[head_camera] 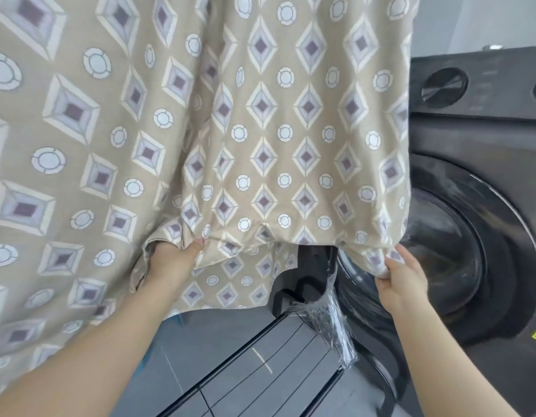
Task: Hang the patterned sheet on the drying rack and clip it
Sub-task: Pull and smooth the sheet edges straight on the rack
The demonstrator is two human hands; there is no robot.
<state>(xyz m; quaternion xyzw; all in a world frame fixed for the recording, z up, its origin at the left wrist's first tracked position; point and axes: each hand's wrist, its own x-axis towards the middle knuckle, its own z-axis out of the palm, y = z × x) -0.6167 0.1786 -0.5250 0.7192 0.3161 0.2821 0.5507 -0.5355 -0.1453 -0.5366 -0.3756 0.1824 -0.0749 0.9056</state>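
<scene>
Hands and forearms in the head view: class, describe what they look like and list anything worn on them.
The left hand and right hand are a person's bare hands, without gloves. The forearms are bare to the frame edge: no sleeves, watch or bracelets show. No rings show on the right hand; the patterned sheet hides most of the left fingers.

Patterned sheet — left hand, right hand (at hem)
</scene>
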